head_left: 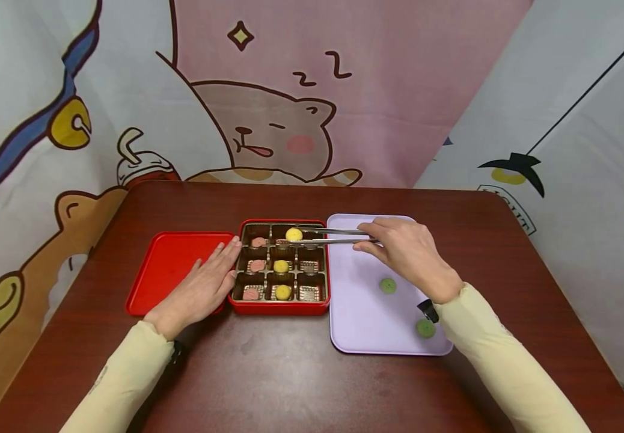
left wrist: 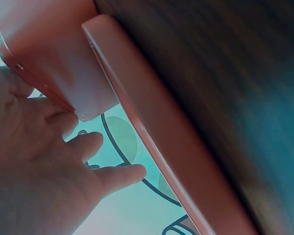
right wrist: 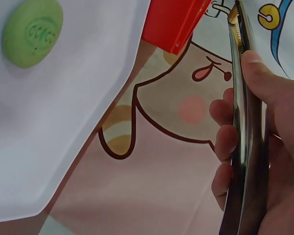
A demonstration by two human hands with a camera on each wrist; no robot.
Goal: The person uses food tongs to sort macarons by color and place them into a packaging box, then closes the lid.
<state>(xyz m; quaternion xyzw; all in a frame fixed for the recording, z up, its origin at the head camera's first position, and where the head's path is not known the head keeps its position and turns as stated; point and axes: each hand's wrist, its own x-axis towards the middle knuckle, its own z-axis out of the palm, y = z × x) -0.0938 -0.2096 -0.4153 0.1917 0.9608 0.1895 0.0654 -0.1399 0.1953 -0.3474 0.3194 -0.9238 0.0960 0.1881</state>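
My right hand grips metal tongs, thumb on one side and fingers on the other in the right wrist view. The tongs' ends reach left over a red box with a dark divided insert. Between their arms is a yellow round piece, at the back middle compartment. Two more yellow pieces sit in the middle column, and pink pieces lie in the left column. My left hand lies with extended fingers over the red lid, fingertips at the box's left side.
A lilac tray stands right beside the box, under my right hand. On it lie two green round pieces, the nearer one close to my right wrist. The brown table ends at a patterned cloth backdrop.
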